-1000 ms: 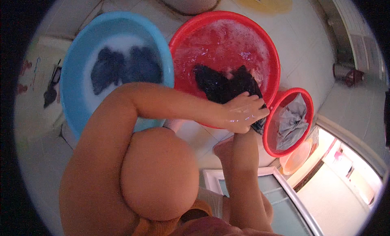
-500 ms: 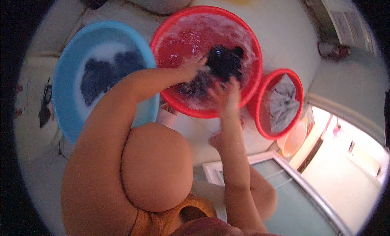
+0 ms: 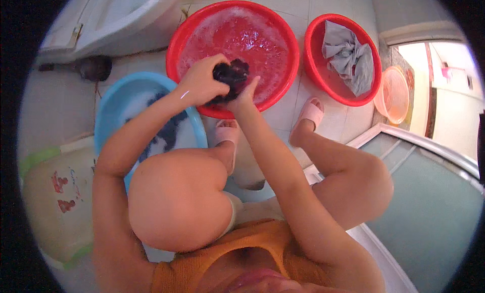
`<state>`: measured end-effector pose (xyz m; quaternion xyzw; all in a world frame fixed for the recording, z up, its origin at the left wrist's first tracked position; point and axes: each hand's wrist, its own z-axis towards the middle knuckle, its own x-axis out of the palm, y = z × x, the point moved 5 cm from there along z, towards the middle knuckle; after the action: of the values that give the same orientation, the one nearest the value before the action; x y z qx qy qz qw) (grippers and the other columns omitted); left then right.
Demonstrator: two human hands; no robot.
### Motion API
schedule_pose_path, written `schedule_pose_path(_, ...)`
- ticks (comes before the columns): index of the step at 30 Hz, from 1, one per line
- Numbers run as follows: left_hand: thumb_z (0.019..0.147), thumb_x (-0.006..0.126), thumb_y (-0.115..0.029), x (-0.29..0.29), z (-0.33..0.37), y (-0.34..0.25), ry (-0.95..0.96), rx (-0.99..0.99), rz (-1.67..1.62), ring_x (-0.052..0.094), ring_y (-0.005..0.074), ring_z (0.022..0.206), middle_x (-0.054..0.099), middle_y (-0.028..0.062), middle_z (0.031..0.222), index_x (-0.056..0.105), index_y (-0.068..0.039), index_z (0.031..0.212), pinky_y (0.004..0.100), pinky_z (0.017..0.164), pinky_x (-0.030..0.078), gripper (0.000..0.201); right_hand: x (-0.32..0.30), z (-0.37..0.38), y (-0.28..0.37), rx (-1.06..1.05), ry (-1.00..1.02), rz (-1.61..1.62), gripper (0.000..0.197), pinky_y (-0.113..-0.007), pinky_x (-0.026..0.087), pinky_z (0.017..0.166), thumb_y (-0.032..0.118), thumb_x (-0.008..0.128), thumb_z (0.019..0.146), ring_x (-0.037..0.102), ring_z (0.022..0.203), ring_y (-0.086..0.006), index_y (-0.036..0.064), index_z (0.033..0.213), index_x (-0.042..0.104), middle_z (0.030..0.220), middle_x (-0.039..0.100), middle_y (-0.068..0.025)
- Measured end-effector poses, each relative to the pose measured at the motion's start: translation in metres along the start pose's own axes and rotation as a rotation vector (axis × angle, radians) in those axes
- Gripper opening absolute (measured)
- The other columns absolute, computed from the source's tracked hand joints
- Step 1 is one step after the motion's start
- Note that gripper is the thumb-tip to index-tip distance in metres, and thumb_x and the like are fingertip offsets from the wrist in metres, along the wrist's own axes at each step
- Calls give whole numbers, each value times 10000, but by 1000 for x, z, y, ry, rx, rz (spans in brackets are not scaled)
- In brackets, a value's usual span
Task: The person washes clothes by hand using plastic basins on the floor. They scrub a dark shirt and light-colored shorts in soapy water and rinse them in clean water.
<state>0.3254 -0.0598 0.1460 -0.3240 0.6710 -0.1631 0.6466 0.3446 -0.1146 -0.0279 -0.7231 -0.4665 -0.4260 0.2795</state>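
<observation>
Above the near side of the large red basin [image 3: 173, 56], which holds sudsy water, I hold a bunched, dark wet cloth [image 3: 233, 77] between both hands. My left hand [image 3: 203, 83] is wrapped round its left side, fingers curled over the top. On the right, my right hand [image 3: 243, 97] grips the lower right side, thumb raised along it. What kind of garment the cloth is cannot be made out. To the left, a light blue tub [image 3: 112, 93] holds cloudy water and more dark cloth [image 3: 169, 136], partly hidden behind my left forearm and knee.
A smaller red basin [image 3: 309, 56] with grey cloth [image 3: 348, 58] stands to the right. Beyond it is a pale orange basin [image 3: 394, 93]. My feet in pink slippers [image 3: 312, 113] rest on the tiles. A framed glass door [image 3: 424, 192] lies right, a white fixture [image 3: 116, 20] far left.
The dark cloth has been lifted from the water and bunched between my hands, which have come together. The view has shifted, so the basins appear elsewhere in the picture.
</observation>
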Motion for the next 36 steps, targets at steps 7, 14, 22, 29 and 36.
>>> schedule_pose_path(7, 642, 674, -86, -27, -14, -2, -170, -337, -909, 590, 199, 844, 619, 66, 890, 576, -36, 976, 325, 779, 457, 352, 47, -3, 11, -162, 158, -48, 398, -413, 468, 785, 308, 361, 803, 584, 826, -293, 0, 958, 560, 926, 610, -136)
schedule_pose_path(14, 806, 595, -391, 12, 10, 25, -313, -422, -1186, 547, 198, 1000, 573, 57, 1079, 505, -65, 1152, 348, 877, 428, 484, 82, -18, 29, -630, -2, -493, 347, -390, 459, 807, 120, 466, 756, 575, 880, -291, 14, 1085, 497, 960, 591, -145)
schedule_pose_path(22, 772, 583, -227, 31, 15, 58, -32, -567, -1653, 575, 207, 910, 592, 66, 988, 516, -73, 1110, 354, 807, 470, 377, 121, -31, 47, -583, -24, -2079, 766, -479, 233, 985, 436, 516, 652, 247, 1234, -429, -101, 1186, 399, 1223, 410, -288)
schedule_pose_path(29, 741, 582, -235, 24, 23, 53, -248, -593, -1573, 593, 216, 791, 582, 83, 932, 491, -63, 1099, 341, 671, 509, 407, 107, -14, 59, -284, 250, -1383, 901, -414, 255, 1005, 488, 600, 646, 321, 1222, -305, -38, 1305, 285, 1288, 381, -171)
schedule_pose_path(36, 715, 590, -252, 8, 35, 50, -102, -497, -2022, 496, 237, 809, 500, 127, 913, 443, -14, 1132, 347, 704, 450, 503, 83, -8, 79, -303, 524, -423, 823, -418, 335, 964, 294, 641, 760, 376, 1178, -258, 155, 1382, 121, 1305, 358, -78)
